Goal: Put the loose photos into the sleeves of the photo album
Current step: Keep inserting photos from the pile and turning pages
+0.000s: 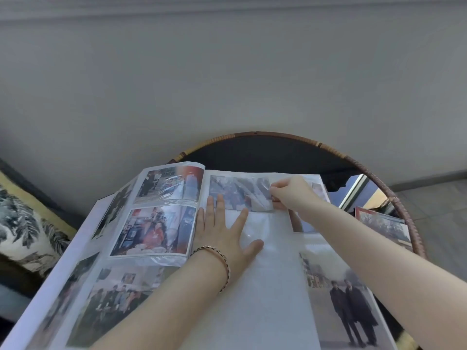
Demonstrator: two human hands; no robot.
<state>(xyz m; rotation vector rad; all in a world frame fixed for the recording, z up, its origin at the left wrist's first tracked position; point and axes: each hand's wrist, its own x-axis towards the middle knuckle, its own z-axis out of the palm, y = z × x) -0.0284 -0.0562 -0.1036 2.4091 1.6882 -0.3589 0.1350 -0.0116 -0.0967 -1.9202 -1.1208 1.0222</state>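
Note:
The photo album (267,309) lies open on a round table, its left page filled with sleeved photos. My left hand (225,231) rests flat with fingers spread on the right page, pressing on an empty clear sleeve (262,228). My right hand (290,193) pinches the right edge of a greyish photo (237,190) at the top sleeve of the right page. The photo lies mostly inside that sleeve. Another photo of two people in dark coats (351,304) sits in a lower right sleeve.
A small stack of loose photos (381,223) lies at the table's right edge. The round table has a wicker rim (404,205) and a dark top. A patterned cushion (22,223) sits to the left. A grey wall stands behind.

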